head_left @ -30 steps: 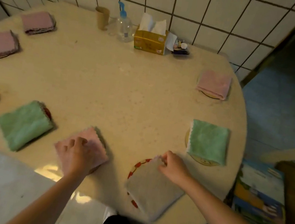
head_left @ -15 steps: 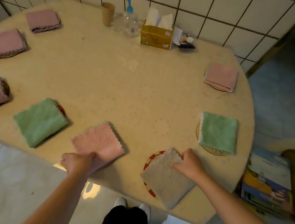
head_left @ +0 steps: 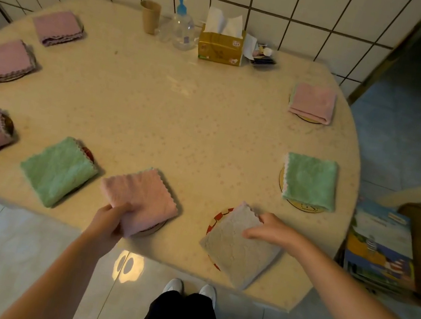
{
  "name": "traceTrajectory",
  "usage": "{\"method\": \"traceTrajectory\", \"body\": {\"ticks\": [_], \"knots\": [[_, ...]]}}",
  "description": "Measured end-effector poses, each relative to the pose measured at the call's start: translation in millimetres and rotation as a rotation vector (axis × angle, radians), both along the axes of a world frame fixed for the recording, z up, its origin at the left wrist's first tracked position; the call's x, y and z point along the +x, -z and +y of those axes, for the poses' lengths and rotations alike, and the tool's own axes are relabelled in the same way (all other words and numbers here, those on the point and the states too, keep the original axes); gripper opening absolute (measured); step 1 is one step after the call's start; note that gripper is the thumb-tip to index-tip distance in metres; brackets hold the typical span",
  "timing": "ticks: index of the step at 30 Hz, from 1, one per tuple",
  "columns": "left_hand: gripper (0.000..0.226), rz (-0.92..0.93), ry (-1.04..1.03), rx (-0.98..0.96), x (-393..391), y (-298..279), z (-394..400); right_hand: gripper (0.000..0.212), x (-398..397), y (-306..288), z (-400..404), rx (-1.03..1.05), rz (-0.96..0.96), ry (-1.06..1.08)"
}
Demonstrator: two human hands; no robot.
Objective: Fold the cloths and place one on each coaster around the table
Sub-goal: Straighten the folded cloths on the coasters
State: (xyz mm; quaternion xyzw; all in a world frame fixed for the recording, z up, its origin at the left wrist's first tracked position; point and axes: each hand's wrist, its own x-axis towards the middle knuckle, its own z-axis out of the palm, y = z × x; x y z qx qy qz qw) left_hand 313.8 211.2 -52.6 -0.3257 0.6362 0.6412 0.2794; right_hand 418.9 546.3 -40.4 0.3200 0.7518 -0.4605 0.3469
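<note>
A: Now, the left hand pinches the pink cloth's near corner; right hand fingers lie flat on the grey cloth.
B: Centre each over its coaster, edges squared on the desk.

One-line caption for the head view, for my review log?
Left hand pinches the pink cloth while right hand rests on the grey cloth; six other folded cloths ring the table.

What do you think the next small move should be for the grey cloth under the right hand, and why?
Probably slide the grey cloth away from the table edge, centring it on its red-rimmed coaster. The right hand rests on its far corner, and the cloth sits askew, its near corner close to the table edge.
</note>
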Motion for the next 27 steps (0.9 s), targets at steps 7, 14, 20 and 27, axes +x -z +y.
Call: {"method": "traceTrajectory", "body": {"ticks": [7,14,20,27], "knots": [[0.036,0.082,0.297,0.164,-35.8,-11.1,-12.0,0.033,42.3,6.4,-15.9,-0.560,0.055,0.673],[0.044,0.029,0.622,-0.064,-60.7,14.8,-32.0,0.034,60.8,29.5,-31.6,-0.612,0.097,0.876],[0.041,0.012,0.711,-0.049,-73.6,11.9,-44.7,0.032,59.6,29.6,-26.4,-0.589,0.123,0.878],[0.053,0.013,0.622,-0.024,-68.6,15.8,-46.3,0.029,56.4,21.0,-20.4,-0.407,0.075,0.722]]}}
